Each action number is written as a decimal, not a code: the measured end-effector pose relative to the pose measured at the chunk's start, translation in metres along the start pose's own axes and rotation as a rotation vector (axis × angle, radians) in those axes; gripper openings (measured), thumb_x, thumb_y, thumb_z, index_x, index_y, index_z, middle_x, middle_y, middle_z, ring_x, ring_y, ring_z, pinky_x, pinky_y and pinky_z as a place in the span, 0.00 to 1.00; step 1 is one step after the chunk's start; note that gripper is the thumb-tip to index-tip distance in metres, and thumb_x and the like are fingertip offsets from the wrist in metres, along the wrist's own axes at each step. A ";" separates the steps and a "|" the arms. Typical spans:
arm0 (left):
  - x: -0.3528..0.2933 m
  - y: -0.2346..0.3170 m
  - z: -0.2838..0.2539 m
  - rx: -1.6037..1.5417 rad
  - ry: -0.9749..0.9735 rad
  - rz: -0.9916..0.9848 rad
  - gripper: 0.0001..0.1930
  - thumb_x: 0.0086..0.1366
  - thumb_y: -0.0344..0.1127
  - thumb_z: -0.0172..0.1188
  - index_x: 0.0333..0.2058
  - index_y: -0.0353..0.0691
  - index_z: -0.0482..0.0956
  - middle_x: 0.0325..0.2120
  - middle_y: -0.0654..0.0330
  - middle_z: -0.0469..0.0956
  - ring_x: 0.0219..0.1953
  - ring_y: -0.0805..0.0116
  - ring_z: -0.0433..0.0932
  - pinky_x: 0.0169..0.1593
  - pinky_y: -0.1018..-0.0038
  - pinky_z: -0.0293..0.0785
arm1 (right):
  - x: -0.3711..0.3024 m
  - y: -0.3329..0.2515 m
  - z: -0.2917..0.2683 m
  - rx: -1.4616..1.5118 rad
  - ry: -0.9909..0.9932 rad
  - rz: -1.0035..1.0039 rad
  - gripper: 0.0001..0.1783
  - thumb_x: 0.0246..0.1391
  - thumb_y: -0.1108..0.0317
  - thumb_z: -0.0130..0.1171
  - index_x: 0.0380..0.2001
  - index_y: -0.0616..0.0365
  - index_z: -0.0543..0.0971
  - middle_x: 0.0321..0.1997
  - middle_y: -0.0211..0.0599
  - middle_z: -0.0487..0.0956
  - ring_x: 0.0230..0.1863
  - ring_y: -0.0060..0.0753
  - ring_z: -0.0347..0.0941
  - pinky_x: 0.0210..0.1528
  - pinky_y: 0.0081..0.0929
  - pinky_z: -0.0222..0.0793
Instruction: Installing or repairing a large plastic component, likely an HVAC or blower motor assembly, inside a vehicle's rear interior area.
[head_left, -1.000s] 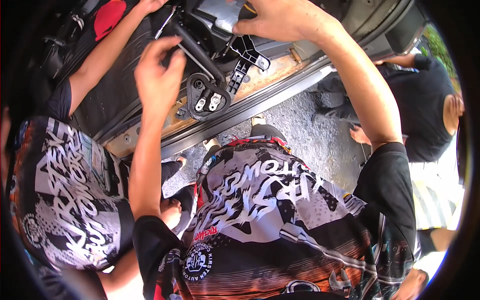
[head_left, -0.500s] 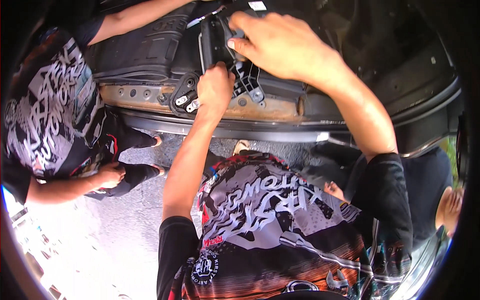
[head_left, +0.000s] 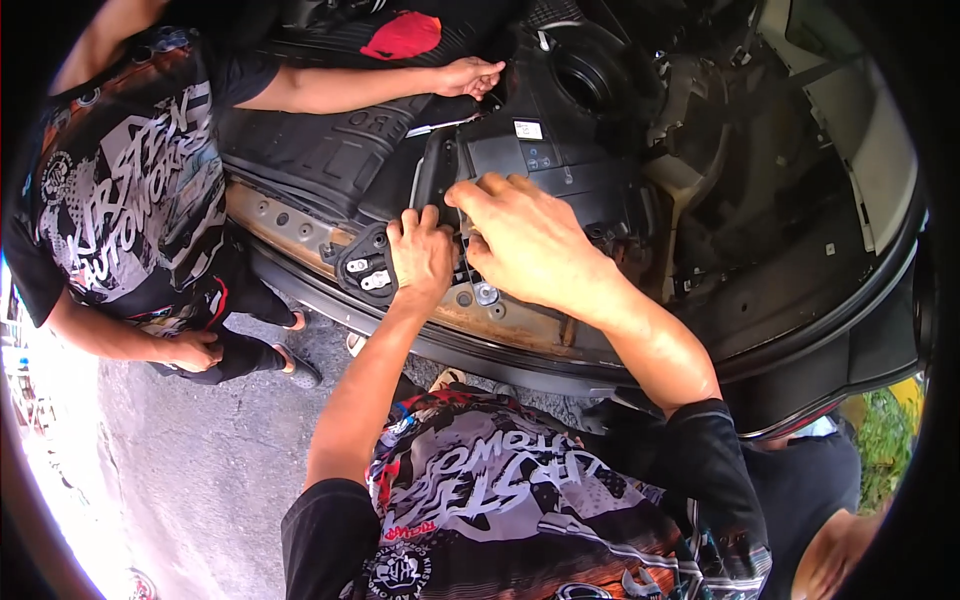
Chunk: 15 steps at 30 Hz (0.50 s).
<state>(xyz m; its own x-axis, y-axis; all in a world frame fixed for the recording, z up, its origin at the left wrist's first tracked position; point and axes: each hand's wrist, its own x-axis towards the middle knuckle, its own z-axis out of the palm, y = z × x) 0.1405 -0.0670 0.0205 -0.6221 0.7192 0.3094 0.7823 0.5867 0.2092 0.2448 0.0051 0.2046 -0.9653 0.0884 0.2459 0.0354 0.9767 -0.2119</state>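
Both my hands work close together over the rear sill of an open car trunk. My left hand (head_left: 420,255) has its fingers curled over the lower end of a black bar-shaped part (head_left: 430,170). Just right of it, my right hand (head_left: 530,235) is closed, palm down, with thumb and forefinger bent together; what they grip is hidden. Left of my left hand lies a dark plate (head_left: 350,254) with pale metal fittings (head_left: 372,279). A metal bracket end (head_left: 486,294) shows below my right hand. Much of the part between my hands is covered.
A co-worker stands at the left, one hand (head_left: 468,77) reaching over the trunk. A red cloth (head_left: 402,36) and a round black opening (head_left: 590,75) lie farther in. The rusty sill (head_left: 530,325) runs along the front. Another person stands at the lower right.
The view has shifted, showing more of the trunk. My right hand has come down beside my left, covering the bracket seen before. My left hand stays at the bar's lower end.
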 end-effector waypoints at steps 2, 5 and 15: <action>0.002 -0.009 0.004 0.007 0.095 -0.012 0.10 0.51 0.41 0.66 0.33 0.51 0.86 0.44 0.64 0.70 0.57 0.58 0.63 0.62 0.51 0.59 | 0.008 -0.004 -0.003 -0.004 -0.065 0.015 0.18 0.44 0.72 0.58 0.42 0.59 0.74 0.37 0.48 0.77 0.42 0.55 0.76 0.43 0.49 0.75; 0.011 -0.017 0.010 -0.074 0.288 -0.081 0.14 0.49 0.40 0.65 0.36 0.45 0.84 0.47 0.58 0.71 0.62 0.50 0.61 0.65 0.42 0.55 | 0.021 -0.016 -0.009 -0.029 -0.163 0.053 0.22 0.44 0.72 0.57 0.47 0.56 0.74 0.41 0.47 0.78 0.47 0.54 0.75 0.47 0.47 0.73; -0.006 0.001 0.013 -0.208 0.087 -0.101 0.10 0.53 0.38 0.62 0.33 0.44 0.87 0.55 0.58 0.66 0.70 0.44 0.49 0.72 0.43 0.41 | 0.016 -0.024 -0.005 -0.028 -0.134 0.061 0.20 0.50 0.70 0.64 0.47 0.60 0.74 0.41 0.50 0.81 0.44 0.56 0.77 0.46 0.47 0.71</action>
<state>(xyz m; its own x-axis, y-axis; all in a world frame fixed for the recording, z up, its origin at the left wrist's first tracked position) 0.1441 -0.0656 0.0066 -0.6994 0.6207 0.3545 0.7116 0.5581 0.4267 0.2300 -0.0163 0.2187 -0.9870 0.1228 0.1042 0.1006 0.9754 -0.1960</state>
